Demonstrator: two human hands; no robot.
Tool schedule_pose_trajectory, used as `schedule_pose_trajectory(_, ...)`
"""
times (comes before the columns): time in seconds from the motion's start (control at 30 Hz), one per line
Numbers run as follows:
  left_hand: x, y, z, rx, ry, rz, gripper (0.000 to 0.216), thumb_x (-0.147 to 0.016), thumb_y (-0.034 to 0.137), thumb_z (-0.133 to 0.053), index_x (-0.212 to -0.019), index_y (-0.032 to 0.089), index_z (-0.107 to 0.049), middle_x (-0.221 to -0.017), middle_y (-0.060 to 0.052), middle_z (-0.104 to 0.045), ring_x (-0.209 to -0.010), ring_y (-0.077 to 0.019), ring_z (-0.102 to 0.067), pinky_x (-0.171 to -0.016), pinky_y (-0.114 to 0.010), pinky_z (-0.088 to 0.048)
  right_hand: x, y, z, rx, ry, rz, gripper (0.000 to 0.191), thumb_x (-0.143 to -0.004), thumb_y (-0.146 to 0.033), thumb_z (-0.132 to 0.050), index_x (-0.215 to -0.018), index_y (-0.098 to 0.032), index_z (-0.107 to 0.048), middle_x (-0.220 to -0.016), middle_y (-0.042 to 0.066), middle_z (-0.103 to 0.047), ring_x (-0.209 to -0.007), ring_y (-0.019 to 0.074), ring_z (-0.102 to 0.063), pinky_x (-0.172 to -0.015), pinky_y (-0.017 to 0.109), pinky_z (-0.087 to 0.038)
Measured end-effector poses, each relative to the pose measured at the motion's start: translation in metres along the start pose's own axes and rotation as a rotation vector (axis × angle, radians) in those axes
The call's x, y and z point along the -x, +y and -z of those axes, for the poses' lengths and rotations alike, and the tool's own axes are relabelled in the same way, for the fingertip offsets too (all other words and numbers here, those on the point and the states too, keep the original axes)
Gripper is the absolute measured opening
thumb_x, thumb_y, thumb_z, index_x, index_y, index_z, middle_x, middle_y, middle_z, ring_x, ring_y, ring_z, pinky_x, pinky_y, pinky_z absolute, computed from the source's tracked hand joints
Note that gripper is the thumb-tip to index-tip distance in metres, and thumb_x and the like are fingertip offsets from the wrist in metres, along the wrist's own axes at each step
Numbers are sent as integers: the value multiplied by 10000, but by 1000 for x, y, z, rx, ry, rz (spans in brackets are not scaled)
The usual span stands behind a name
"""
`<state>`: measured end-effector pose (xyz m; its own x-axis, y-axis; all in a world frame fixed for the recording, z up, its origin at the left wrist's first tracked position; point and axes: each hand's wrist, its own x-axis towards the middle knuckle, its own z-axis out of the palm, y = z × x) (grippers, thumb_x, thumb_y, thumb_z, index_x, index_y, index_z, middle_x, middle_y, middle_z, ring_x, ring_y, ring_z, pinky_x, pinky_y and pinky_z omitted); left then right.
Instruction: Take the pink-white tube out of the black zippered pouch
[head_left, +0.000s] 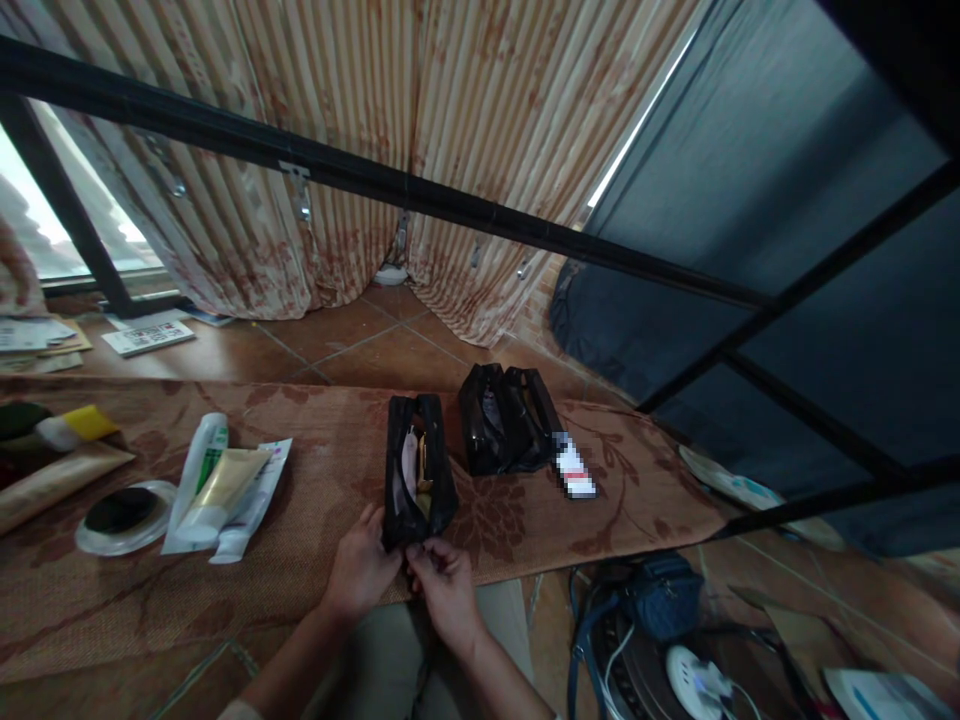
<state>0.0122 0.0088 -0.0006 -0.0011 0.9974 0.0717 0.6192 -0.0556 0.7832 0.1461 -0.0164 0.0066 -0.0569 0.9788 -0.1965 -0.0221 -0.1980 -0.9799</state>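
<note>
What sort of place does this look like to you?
Most likely a room in someone's home: there are patterned curtains, a tiled floor, and tubes that look like toiletries lying on a patterned cloth.

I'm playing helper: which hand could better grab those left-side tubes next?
Likely the left hand: at the near left corner of the black pouch, it's closer to the tubes. The right hand, at the pouch's near end, is farther.
</note>
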Motion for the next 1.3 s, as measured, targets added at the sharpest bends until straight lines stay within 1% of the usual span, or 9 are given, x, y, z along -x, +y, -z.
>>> schedule_pose_trajectory(0.13,1,1,3,56,-36,-38,145,-734,151,-527,-789,216,-645,-909,-36,-613,-788,-172,-620,-690,-278,-490,0,1,1,-11,-17,-11,366,-775,-505,-626,-640,-167,-589,-486,-49,-465,-449,70,-396,-436,187,-293)
schedule_pose_trajectory(0.3,1,1,3,81,-42,-46,156,-736,153,-535,-774,215,-674,-886,-33,-620,-752,-160,-626,-659,-266,-494,-1,1,1,-39,-32,-22,361,-761,-506,-641,-644,-170,-580,-501,-52,-481,-451,67,-393,-443,185,-300)
schedule_pose_trajectory(0.47,1,-1,1,76,-38,-38,133,-746,167,-542,-756,211,-668,-943,-34,-625,-766,-155,-636,-660,-258,-489,-1,-2,2,-7,-49,-33,372,-752,-514,-643,-638,-166,-581,-489,-54,-472,-450,65,-390,-443,185,-292)
schedule_pose_trajectory(0.63,2,-2,0,45,-46,-19,115,-740,149,-542,-734,199,-645,-941,-33,-626,-749,-150,-634,-657,-256,-479,0,-4,3,-13,-45,-50,370,-749,-516,-644,-646,-166,-582,-510,-47,-490,-449,62,-397,-440,182,-305)
schedule_pose_trajectory(0.77,2,-4,-2,42,-36,-38,146,-758,149,-530,-799,201,-659,-1012,-44,-626,-806,-157,-637,-715,-269,-480,0,-4,2,-2,-48,-36,379,-754,-522,-637,-637,-166,-584,-506,-46,-479,-455,65,-404,-436,181,-306)
schedule_pose_trajectory(0.83,2,-3,-2,39,-36,-30,140,-759,153,-534,-800,200,-660,-1029,-47,-625,-821,-162,-640,-713,-269,-479,1,-5,2,-6,-49,-28,376,-750,-519,-643,-644,-163,-591,-514,-45,-482,-464,65,-402,-444,182,-310)
schedule_pose_trajectory(0.97,2,-1,0,45,-54,-26,100,-762,173,-551,-753,198,-647,-996,-45,-632,-805,-167,-643,-683,-267,-479,2,-6,1,-15,-29,-51,353,-731,-494,-672,-654,-157,-599,-521,-48,-477,-478,66,-399,-458,187,-302)
schedule_pose_trajectory(1.13,1,-4,-1,83,-39,-58,125,-749,139,-543,-773,199,-650,-1020,-53,-641,-843,-170,-639,-707,-262,-482,0,-4,-1,-71,-28,-68,373,-699,-483,-705,-604,-159,-547,-509,-64,-434,-490,57,-343,-477,190,-273)
schedule_pose_trajectory(1.3,1,-5,-3,85,-35,-33,90,-741,141,-566,-735,196,-637,-968,-43,-642,-805,-162,-635,-678,-254,-477,0,-4,-1,-73,-46,-48,374,-718,-476,-693,-597,-159,-535,-516,-68,-396,-506,56,-313,-481,193,-247)
